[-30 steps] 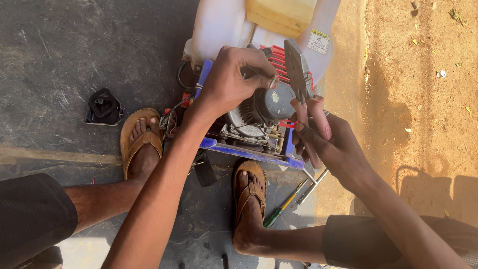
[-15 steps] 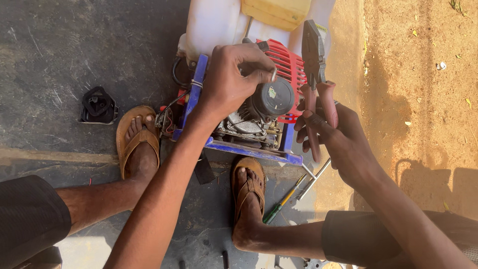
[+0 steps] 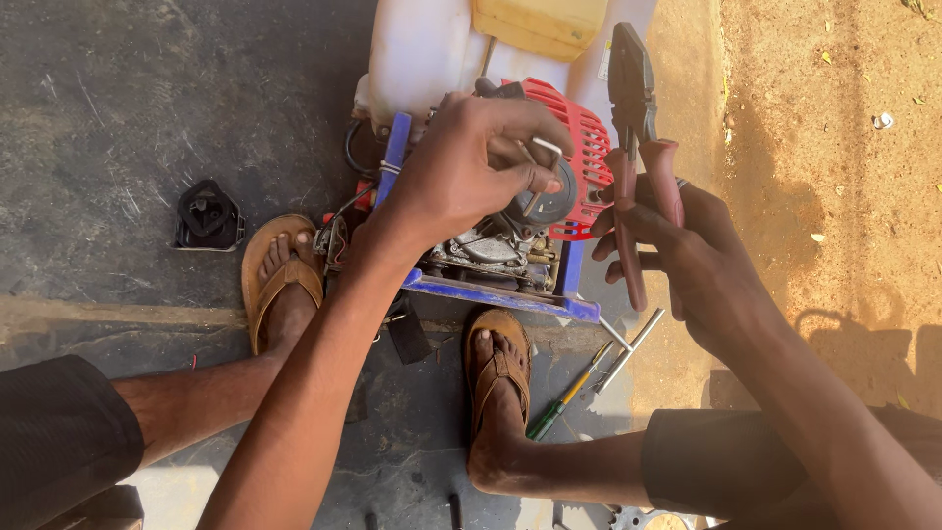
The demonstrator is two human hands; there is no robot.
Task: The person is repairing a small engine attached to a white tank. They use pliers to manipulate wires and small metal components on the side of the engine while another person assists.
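A small engine (image 3: 491, 240) with a red cover (image 3: 589, 147), a blue frame (image 3: 500, 292) and a white tank (image 3: 432, 49) stands on the ground between my feet. My left hand (image 3: 471, 167) rests on top of the engine and pinches a thin bent metal piece (image 3: 538, 167) between thumb and fingers. My right hand (image 3: 697, 255) is just right of the engine and grips a pair of pliers (image 3: 636, 128) by the dark red handles. The pliers' jaws point up beside the red cover.
A black rubber part (image 3: 206, 216) lies on the dark pavement at left. A green-handled screwdriver (image 3: 564, 402) and a metal rod (image 3: 633, 348) lie by my right foot (image 3: 496, 393). My left foot (image 3: 285, 280) sits left of the engine. Bare dirt (image 3: 834, 167) stretches to the right.
The view has shifted closer to the engine. My right hand has raised the pliers more upright beside the red cover. My left hand stays on the engine top.
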